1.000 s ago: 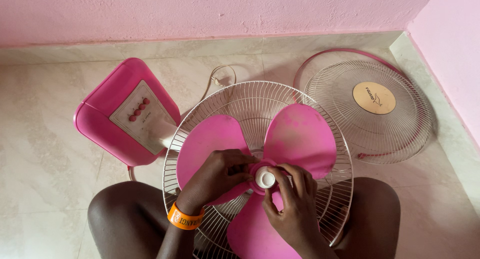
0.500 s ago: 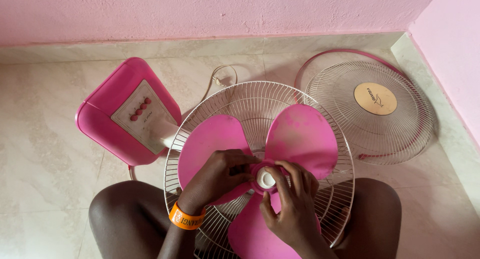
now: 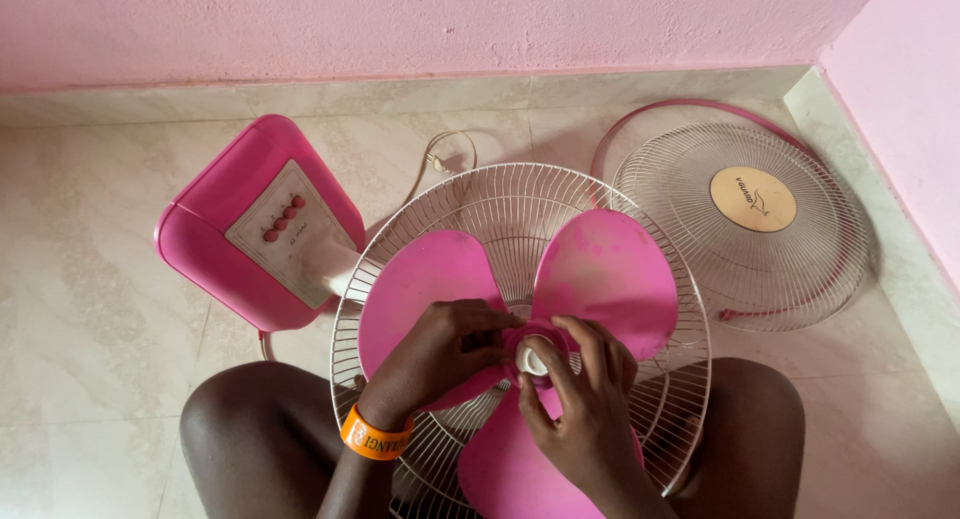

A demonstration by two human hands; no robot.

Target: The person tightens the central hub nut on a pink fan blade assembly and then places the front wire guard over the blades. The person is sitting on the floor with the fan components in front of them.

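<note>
Right hand [image 3: 585, 404] has curled over white cap [image 3: 531, 360]; left hand [image 3: 440, 354] seemingly grips pink blade [image 3: 600, 279]; beige tiled floor [image 3: 90, 309].

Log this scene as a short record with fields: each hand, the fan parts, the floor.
left hand: grips the pink blade hub, orange wristband on the wrist
right hand: fingers pinch the white cap at the hub
rear grille: under the blade, across the person's lap
front grille: flat on the floor, right, apart
base: pink, left, button panel facing up
cord: on the floor behind the rear grille
</note>
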